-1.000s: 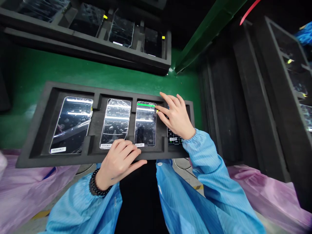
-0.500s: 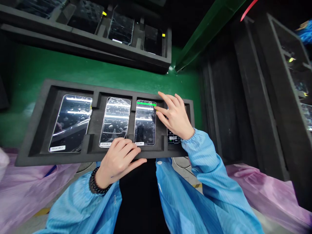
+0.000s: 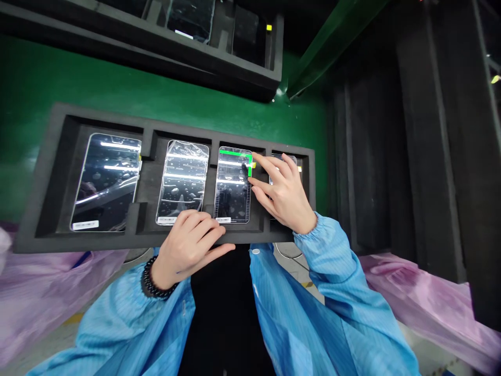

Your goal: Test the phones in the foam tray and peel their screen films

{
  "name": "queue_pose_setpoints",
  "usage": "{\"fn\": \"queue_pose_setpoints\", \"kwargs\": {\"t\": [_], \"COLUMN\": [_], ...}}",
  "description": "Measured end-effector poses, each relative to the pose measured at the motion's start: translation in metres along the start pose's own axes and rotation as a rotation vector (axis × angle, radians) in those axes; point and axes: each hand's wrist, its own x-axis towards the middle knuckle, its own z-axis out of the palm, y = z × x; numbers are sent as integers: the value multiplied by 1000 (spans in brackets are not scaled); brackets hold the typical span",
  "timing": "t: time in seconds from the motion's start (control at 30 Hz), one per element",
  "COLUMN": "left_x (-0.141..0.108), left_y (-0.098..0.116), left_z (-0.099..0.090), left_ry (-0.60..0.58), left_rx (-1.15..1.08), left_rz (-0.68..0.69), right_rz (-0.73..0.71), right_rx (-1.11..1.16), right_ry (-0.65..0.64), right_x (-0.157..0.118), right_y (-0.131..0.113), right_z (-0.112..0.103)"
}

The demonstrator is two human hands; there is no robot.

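A dark foam tray point(image 3: 94, 241) holds several smartphones in separate compartments. My left hand point(image 3: 190, 248), with a beaded bracelet at its wrist, rests on the tray's front rim; its fingers bend over the rim and its thumb lies along the outer side. My right hand point(image 3: 284, 196) has its fingers spread, with a fingertip at the right edge of a lit smartphone point(image 3: 231, 201). A green band crosses that screen's top and runs partway down its right side. Left of it lie a film-covered smartphone point(image 3: 182, 183) and a larger smartphone point(image 3: 107, 183). Another smartphone point(image 3: 289, 157) is mostly behind my right hand.
Beneath the tray is a green work surface point(image 3: 117, 86). A second foam tray point(image 3: 235, 68) with more phones stands behind. A green metal post point(image 3: 332, 47) slants at the back right, beside dark foam stacks point(image 3: 391, 156). Pink sleeves or garments point(image 3: 422, 287) show at both sides.
On the lit phone, the green band has grown downward along the right edge, and my right fingertip is lower there. The view has shifted slightly. My left hand stays at the rim.
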Motion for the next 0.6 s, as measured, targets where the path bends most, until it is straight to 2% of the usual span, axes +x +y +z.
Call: {"fn": "queue_pose_setpoints", "kwargs": {"t": [0.6], "left_x": [-1], "left_y": [-2], "left_z": [1], "left_ry": [12], "left_rx": [31], "left_rz": [15], "right_rz": [-58], "right_rx": [63], "right_ry": [-1], "right_x": [-36], "right_y": [-31], "right_z": [-3]}}
